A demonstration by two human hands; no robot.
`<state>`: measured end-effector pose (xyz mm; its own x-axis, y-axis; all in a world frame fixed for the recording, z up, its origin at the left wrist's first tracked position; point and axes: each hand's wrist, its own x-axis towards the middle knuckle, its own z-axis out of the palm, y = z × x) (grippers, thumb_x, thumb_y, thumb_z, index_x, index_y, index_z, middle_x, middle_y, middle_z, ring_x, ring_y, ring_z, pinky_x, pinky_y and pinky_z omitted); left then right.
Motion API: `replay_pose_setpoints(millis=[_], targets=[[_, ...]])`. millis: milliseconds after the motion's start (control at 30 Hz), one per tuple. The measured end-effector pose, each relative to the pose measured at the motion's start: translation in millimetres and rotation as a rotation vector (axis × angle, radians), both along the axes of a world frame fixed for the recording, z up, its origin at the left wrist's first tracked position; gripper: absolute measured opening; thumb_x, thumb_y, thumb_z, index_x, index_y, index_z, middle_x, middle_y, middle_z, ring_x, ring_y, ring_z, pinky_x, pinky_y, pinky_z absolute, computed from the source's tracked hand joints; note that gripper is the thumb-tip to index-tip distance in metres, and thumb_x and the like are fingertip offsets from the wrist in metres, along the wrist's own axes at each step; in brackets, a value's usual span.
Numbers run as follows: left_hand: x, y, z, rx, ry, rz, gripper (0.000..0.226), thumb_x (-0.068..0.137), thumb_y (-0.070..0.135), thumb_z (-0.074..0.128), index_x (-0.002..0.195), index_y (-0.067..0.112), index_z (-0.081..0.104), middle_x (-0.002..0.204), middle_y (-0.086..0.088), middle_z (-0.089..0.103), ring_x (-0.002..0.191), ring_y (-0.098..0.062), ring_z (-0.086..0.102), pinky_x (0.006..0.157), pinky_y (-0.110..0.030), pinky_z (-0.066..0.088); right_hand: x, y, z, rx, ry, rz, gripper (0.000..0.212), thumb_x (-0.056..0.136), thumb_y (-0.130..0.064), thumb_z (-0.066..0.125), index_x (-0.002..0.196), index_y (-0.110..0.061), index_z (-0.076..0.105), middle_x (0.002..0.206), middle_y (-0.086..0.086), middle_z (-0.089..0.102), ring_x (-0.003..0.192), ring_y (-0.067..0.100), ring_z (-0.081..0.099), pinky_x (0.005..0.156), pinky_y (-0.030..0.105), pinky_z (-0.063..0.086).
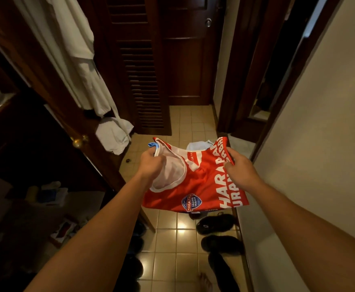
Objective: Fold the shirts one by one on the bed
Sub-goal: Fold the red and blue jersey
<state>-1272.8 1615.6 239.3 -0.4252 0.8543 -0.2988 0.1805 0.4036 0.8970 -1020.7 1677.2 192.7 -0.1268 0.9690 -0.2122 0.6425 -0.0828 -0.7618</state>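
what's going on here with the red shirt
A person standing on a tiled floor holds a red shirt up in the air with both hands. The left hand grips it at the white-trimmed neck opening and the right hand grips the edge by the white lettering. No bed is in view, so the shirt is not yet laid out or folded. Dark shoes sit on the floor below.

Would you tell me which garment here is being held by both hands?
The red jersey, gripped at both sides; the white bathrobe just hangs on the door.
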Motion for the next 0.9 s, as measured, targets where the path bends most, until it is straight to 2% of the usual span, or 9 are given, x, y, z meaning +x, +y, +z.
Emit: replay_pose_setpoints(millis=[133, 267, 433, 567, 667, 733, 900], targets=[[-3.1, 59.2, 2.7, 0.002, 0.009, 0.017, 0.029, 0.092, -0.003, 0.050, 0.108, 0.019, 0.059, 0.091, 0.005, 0.059, 0.084, -0.012, 0.055, 0.066, -0.027, 0.045, -7.5, 64.9, 7.6, 0.010, -0.007, 0.036, 0.052, 0.106, -0.029, 0.048, 0.155, -0.034, 0.032, 0.128, 0.001, 0.065, 0.088, 0.013, 0.070, 0.068, 0.027, 0.058], [-10.9, 107.3, 1.0, 0.022, 0.045, 0.047, 0.028, 0.092, -0.002, 0.052, 0.106, 0.020, 0.062, 0.091, 0.005, 0.061, 0.084, -0.012, 0.056, 0.064, -0.026, 0.044, -18.8, 117.2, 14.8, 0.025, -0.029, 0.046, 0.053, 0.106, -0.029, 0.048, 0.156, -0.035, 0.030, 0.133, 0.002, 0.063, 0.095, 0.016, 0.069, 0.075, 0.030, 0.057], [-31.1, 159.9, -8.2, 0.039, 0.097, 0.103, 0.026, 0.094, -0.002, 0.051, 0.105, 0.020, 0.057, 0.087, 0.004, 0.056, 0.080, -0.011, 0.053, 0.063, -0.022, 0.043, -41.1, 175.3, 19.8, 0.051, -0.010, 0.095, 0.054, 0.106, -0.024, 0.048, 0.157, -0.030, 0.030, 0.138, 0.001, 0.060, 0.110, 0.022, 0.067, 0.085, 0.038, 0.056], [-55.7, 211.0, -15.8, 0.050, 0.101, 0.129, 0.033, 0.094, -0.003, 0.048, 0.114, 0.021, 0.059, 0.097, -0.002, 0.059, 0.094, -0.021, 0.056, 0.077, -0.029, 0.046, -69.1, 226.6, 16.1, 0.039, 0.025, 0.131, 0.051, 0.106, -0.023, 0.048, 0.155, -0.030, 0.033, 0.132, 0.000, 0.064, 0.098, 0.014, 0.068, 0.073, 0.027, 0.055], [-74.4, 243.6, -22.0, 0.066, 0.101, 0.161, 0.038, 0.094, -0.003, 0.046, 0.118, 0.023, 0.060, 0.103, -0.005, 0.059, 0.096, -0.021, 0.054, 0.079, -0.029, 0.043, -93.6, 262.2, 15.1, 0.042, 0.005, 0.152, 0.049, 0.106, -0.025, 0.049, 0.153, -0.031, 0.036, 0.130, -0.001, 0.064, 0.105, 0.018, 0.068, 0.087, 0.040, 0.059], [-96.3, 272.9, -26.7, 0.053, 0.095, 0.204, 0.041, 0.095, -0.002, 0.046, 0.129, 0.014, 0.063, 0.107, -0.006, 0.060, 0.103, -0.025, 0.057, 0.084, -0.031, 0.043, -119.4, 296.5, 13.8, 0.041, -0.019, 0.180, 0.050, 0.106, -0.027, 0.049, 0.154, -0.033, 0.035, 0.133, -0.002, 0.063, 0.109, 0.020, 0.068, 0.092, 0.047, 0.058], [-147.6, 328.6, -23.3, 0.035, 0.032, 0.344, 0.045, 0.099, 0.001, 0.047, 0.143, 0.008, 0.054, 0.126, -0.009, 0.059, 0.121, -0.029, 0.055, 0.099, -0.033, 0.043, -179.7, 369.3, 21.4, 0.078, -0.056, 0.291, 0.054, 0.105, -0.032, 0.049, 0.156, -0.035, 0.031, 0.141, -0.004, 0.059, 0.117, 0.023, 0.065, 0.095, 0.048, 0.056]])
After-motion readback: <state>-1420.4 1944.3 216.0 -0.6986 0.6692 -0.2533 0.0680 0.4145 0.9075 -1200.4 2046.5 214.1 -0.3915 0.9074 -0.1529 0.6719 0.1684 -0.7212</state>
